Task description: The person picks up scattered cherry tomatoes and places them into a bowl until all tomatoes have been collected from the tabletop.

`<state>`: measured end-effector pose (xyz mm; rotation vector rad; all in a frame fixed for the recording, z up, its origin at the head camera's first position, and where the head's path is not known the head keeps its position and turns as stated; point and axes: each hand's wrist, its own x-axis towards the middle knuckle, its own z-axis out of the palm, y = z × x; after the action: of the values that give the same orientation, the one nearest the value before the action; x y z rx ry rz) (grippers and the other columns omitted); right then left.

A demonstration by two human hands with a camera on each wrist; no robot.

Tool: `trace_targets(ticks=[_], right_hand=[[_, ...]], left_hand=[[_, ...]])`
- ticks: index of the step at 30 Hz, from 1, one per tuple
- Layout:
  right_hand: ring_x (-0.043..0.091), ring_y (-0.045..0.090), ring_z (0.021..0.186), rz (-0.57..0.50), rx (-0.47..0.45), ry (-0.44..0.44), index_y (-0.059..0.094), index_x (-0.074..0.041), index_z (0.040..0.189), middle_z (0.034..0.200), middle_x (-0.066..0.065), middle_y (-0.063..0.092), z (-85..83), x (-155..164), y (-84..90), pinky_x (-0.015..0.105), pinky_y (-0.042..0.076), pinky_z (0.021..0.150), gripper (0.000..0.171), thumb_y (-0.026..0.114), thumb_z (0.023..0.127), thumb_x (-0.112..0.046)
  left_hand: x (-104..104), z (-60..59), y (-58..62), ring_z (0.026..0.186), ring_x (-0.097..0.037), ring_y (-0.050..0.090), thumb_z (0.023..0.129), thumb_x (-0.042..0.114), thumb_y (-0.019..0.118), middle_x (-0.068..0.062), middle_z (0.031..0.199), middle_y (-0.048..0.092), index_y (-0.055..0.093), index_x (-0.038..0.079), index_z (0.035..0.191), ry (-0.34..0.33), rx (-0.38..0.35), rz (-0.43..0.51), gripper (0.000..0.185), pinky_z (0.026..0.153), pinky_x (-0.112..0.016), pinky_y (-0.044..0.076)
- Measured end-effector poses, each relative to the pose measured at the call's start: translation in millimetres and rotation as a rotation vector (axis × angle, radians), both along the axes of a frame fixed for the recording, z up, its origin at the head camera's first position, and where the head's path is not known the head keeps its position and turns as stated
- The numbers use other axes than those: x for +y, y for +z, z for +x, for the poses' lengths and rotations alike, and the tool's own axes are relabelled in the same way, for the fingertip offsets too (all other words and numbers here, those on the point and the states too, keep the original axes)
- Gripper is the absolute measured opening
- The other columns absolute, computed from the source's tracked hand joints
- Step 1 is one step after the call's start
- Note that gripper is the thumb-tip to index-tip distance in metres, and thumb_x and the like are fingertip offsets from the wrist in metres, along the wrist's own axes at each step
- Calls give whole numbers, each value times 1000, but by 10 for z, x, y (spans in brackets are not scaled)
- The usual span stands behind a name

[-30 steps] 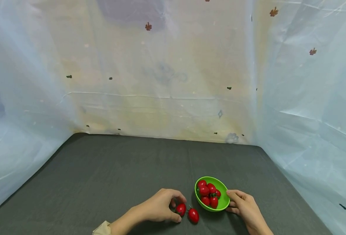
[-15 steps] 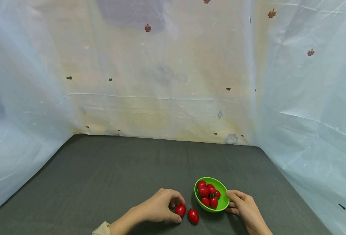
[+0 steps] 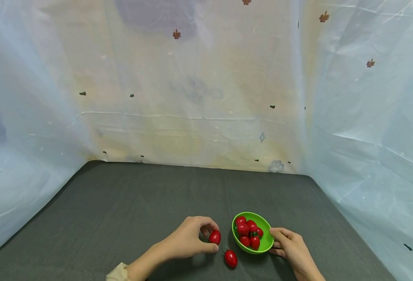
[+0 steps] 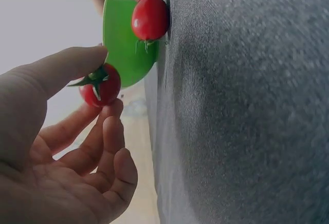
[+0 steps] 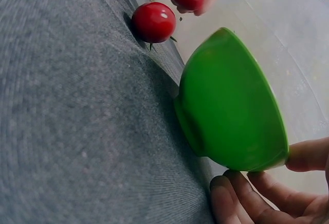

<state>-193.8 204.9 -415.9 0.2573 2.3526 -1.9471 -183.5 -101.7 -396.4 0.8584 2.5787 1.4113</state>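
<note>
Between thumb and fingers, my left hand (image 3: pixel 191 238) pinches a cherry tomato (image 4: pixel 103 86) with a green stalk, raised off the cloth in the left wrist view. A second cherry tomato (image 3: pixel 231 258) lies on the dark cloth, just left of a green bowl (image 3: pixel 267 242). Several red cherry tomatoes (image 3: pixel 243 228) are gathered in the bowl's left part. My right hand (image 3: pixel 293 249) grips the bowl at its right side, the thumb at the rim and the fingers under the wall, as the right wrist view shows. The bowl's foot stands on the cloth.
A dark grey cloth (image 3: pixel 150 199) covers the table. Pale plastic sheeting (image 3: pixel 192 78) with small leaf prints hangs behind the table and along both sides. The loose tomato lies between the left hand and the bowl.
My left hand has lifted its cherry tomato up off the cloth and slightly away from the loose one. The right hand and the bowl stay where they were.
</note>
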Motion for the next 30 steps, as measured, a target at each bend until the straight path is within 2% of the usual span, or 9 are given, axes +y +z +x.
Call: trace_targets(ticks=[5,10,14,19,24,30], right_hand=[[26,69,86,-5,-4,-2,59,13,120,96,12,67,14,-1,3,40,56,72,41,58,100,-23],[25,68,85,-6,-4,3,60,13,120,95,12,67,33,-4,0,40,56,72,42,58,100,-23],[25,69,85,-10,-5,2,60,13,120,96,13,67,31,-11,-3,40,56,72,42,59,100,-24],[24,69,86,-10,-9,-1,61,12,121,96,12,68,6,-4,-9,40,56,72,44,59,100,-26],[25,69,86,-8,-3,6,62,11,120,96,12,68,-3,4,-5,40,56,72,43,60,99,-27],[25,69,86,-9,5,8,62,11,119,96,12,68,18,-5,-10,39,56,72,43,60,99,-27]], left_hand=[[24,28,17,86,-12,58,81,28,82,12,92,64,69,20,106,25,-2,6,30,70,-27,49],[47,48,50,86,-11,58,84,31,80,13,95,62,69,17,113,26,53,31,34,73,-28,50],[99,42,93,86,-13,59,84,33,80,14,96,61,70,16,112,28,95,31,34,75,-30,50],[236,-15,156,88,-16,59,82,31,82,15,95,60,71,17,108,-4,103,17,31,73,-27,49],[393,-101,219,86,-11,58,82,29,82,14,94,60,71,16,109,-40,115,21,31,71,-24,49],[549,-192,238,83,-7,57,84,28,81,14,96,61,70,10,114,-86,122,7,36,67,-22,50]])
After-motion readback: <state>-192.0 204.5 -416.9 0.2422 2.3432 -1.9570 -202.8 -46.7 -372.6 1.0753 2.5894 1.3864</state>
